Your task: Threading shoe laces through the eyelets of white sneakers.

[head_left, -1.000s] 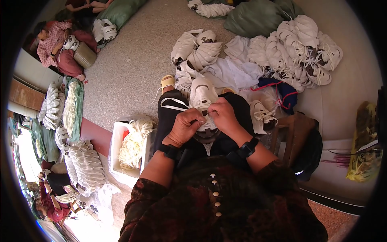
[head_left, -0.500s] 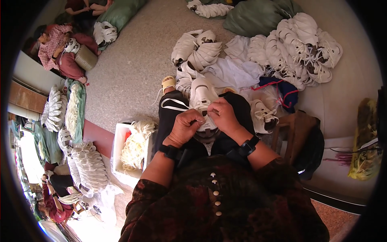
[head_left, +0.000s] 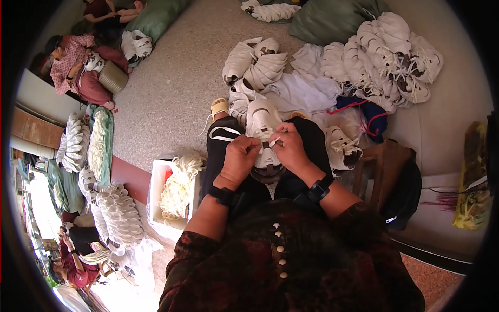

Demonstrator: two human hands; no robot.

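Note:
A white shoe upper with dark brown parts lies between my thighs, its toe pointing away from me. My left hand is closed in a pinch at the left side of its lacing opening; what the fingertips hold is hidden. On the other side, my right hand pinches a short piece of white shoelace just above the shoe. A loop of white lace lies over my left thigh, beside the shoe.
A white foam box with bundled cream laces stands at my left. Shoe uppers pile up at far right and ahead. A wooden stool stands at right. Co-workers sit at left.
My hands have come a little apart over the shoe, the left fingers moving up its left edge. The white lace at my right fingertips now shows more plainly. The view has shifted slightly.

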